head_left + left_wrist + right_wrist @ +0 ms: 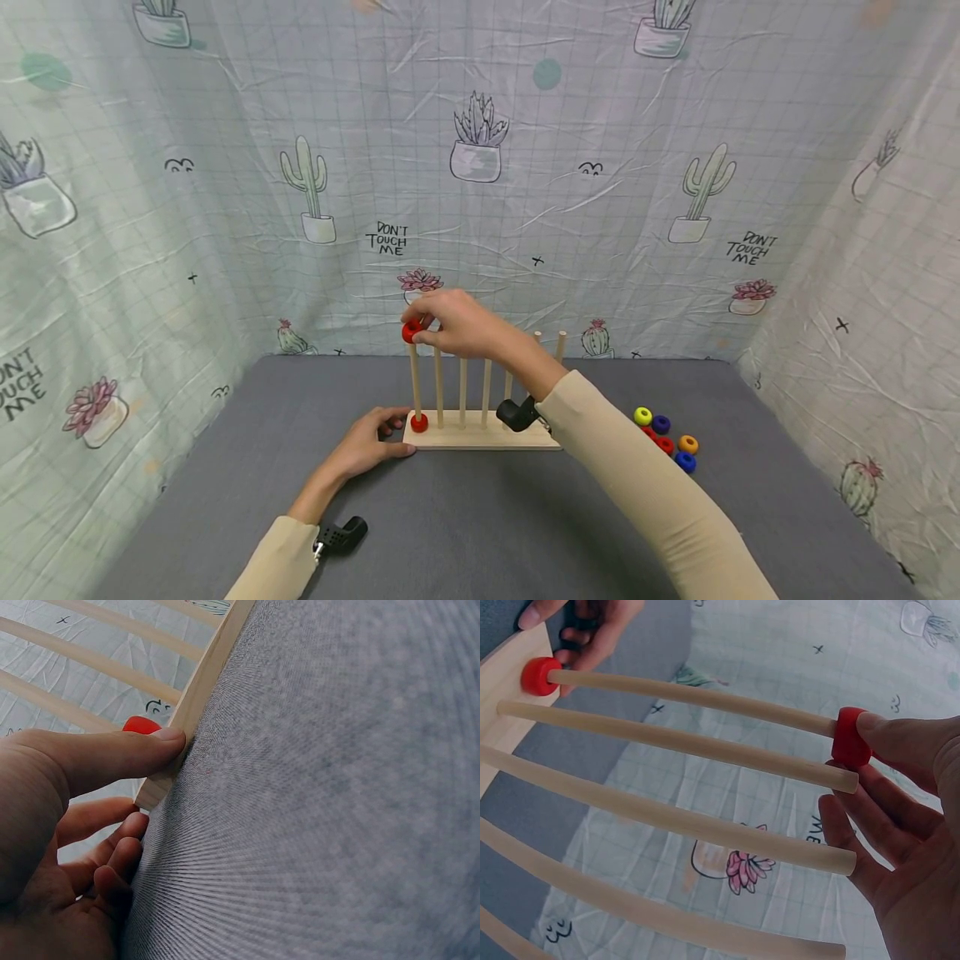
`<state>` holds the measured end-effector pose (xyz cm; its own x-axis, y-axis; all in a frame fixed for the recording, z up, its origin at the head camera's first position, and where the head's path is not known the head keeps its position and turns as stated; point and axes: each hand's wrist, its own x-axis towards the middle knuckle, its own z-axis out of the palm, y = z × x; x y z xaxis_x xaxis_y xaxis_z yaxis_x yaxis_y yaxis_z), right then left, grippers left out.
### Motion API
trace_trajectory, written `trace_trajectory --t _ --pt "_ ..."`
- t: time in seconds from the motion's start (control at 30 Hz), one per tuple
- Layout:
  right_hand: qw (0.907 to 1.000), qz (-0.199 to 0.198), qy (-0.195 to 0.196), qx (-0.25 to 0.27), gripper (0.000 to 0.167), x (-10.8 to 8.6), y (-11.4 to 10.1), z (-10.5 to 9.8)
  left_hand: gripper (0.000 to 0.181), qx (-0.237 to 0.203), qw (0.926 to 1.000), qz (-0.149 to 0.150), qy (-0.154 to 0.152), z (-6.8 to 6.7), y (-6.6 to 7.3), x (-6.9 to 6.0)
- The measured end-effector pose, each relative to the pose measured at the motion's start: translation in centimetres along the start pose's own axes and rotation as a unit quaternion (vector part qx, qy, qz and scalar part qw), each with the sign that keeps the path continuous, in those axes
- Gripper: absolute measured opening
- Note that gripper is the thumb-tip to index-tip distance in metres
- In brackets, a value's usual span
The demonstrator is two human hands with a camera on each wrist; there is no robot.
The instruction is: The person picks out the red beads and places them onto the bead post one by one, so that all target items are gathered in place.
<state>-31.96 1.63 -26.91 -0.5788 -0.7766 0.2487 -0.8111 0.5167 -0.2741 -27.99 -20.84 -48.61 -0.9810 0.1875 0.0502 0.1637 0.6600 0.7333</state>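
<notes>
A wooden peg stand [480, 440] with a row of upright dowels stands on the table. One red ring [419, 423] sits at the foot of its leftmost dowel. My right hand [461, 323] pinches another red ring [850, 738] between thumb and fingers at the top of that same dowel; the dowel's tip is hidden by the ring. Down at the stand's left end, my left hand [367, 442] holds the base, its thumb [161, 750] on the front edge and the other fingers round the end and behind. The right forearm covers part of the stand's right side.
Right of the stand lies a loose group of rings: a yellow ring [642, 416], an orange ring [688, 444], a blue ring [686, 462], a dark blue ring [661, 424] and red ones [664, 446]. A cactus-print cloth [525, 217] hangs behind the grey table [480, 525].
</notes>
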Motion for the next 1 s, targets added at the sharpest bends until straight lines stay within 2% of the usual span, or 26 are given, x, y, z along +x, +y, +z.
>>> trace_trajectory --t 0.63,1.0 --pt "1.0000 0.000 0.002 0.001 0.023 0.06 0.37 0.25 0.067 0.000 1.0000 -0.001 0.000 0.02 -0.01 -0.13" --pt "0.9999 0.006 0.000 0.009 0.027 0.08 0.51 0.26 0.067 -0.005 1.0000 0.001 -0.001 0.01 0.27 -0.20"
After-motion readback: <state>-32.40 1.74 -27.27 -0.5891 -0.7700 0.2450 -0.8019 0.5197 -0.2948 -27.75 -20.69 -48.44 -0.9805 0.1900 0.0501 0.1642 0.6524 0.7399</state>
